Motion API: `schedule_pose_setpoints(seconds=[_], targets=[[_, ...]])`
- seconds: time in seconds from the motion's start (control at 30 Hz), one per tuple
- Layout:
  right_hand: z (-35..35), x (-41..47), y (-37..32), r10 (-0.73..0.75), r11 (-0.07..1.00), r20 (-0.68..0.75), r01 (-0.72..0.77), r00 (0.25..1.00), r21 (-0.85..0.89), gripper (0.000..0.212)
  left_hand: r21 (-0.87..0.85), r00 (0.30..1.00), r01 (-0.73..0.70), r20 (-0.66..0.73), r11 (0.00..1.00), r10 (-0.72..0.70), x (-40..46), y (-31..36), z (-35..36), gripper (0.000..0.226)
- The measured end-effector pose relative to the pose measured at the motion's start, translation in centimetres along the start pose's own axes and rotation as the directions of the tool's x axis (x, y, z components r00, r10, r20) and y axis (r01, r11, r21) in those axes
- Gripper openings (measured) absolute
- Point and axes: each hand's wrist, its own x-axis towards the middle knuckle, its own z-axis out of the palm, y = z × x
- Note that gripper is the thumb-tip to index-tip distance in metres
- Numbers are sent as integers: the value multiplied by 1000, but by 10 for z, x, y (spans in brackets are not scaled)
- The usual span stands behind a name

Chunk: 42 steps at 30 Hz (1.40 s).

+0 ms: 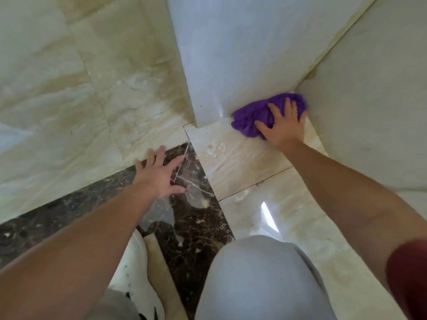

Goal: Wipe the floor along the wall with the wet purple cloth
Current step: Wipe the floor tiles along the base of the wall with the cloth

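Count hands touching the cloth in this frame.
1. The right hand presses flat on the purple cloth at the foot of the wall. The left hand is apart, spread over the dark floor tile.

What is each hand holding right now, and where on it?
The right hand presses flat on top of the bunched purple cloth. The left hand holds nothing, fingers spread.

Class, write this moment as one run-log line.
right hand: pressing purple cloth on floor at wall base | left hand: spread, empty, over dark tile | wiping underway
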Motion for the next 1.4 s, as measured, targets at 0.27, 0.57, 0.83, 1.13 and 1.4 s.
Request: schedule_pose_setpoints(seconds=[0.27,0.57,0.83,1.13,1.4], targets=[[22,-23,-62,105,976,-81,-87,991,198,83,-40,998,17,-59,999,-20,-6,-34,58,120],[33,-91,-205,99,958,121,-127,988,255,87,-207,993,-116,-49,971,108,-19,-71,35,98],[-12,-79,-142,-516,843,-52,518,855,147,61,-103,954,-168,-268,980,136,-30,-100,44,73],[40,-39,-172,-911,254,251,925,327,-284,72,-58,916,-158,-382,986,124,-28,-154,69,77],[51,-44,-311,-300,954,-8,300,954,-24,88,-27,924,-75,-377,997,60,-18,-167,61,103]])
